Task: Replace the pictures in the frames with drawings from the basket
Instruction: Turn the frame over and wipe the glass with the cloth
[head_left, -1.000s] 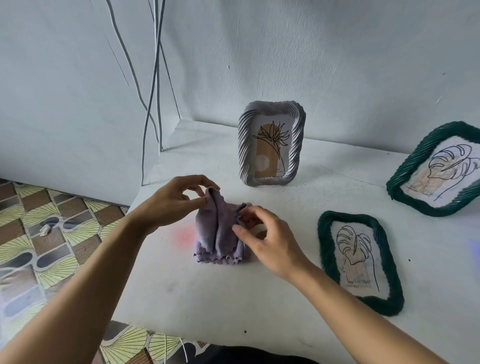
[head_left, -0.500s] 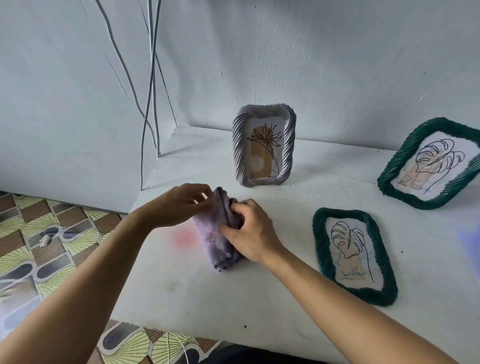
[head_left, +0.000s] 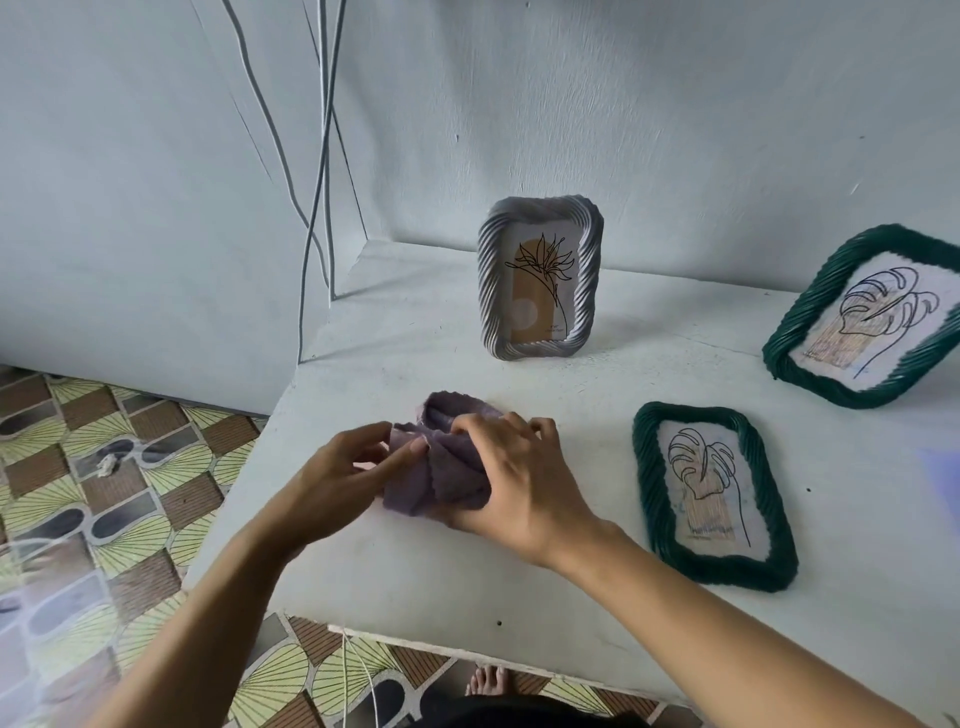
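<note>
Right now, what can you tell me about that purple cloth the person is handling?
The purple cloth is a small, soft, fuzzy-looking rag in dull lilac with a wavy edge. It is bunched into loose folds and lies on the white table, nearer the person than the upright grey picture frame. The left hand pinches its left side between thumb and forefinger. The right hand curls over its right side and covers part of it.
</note>
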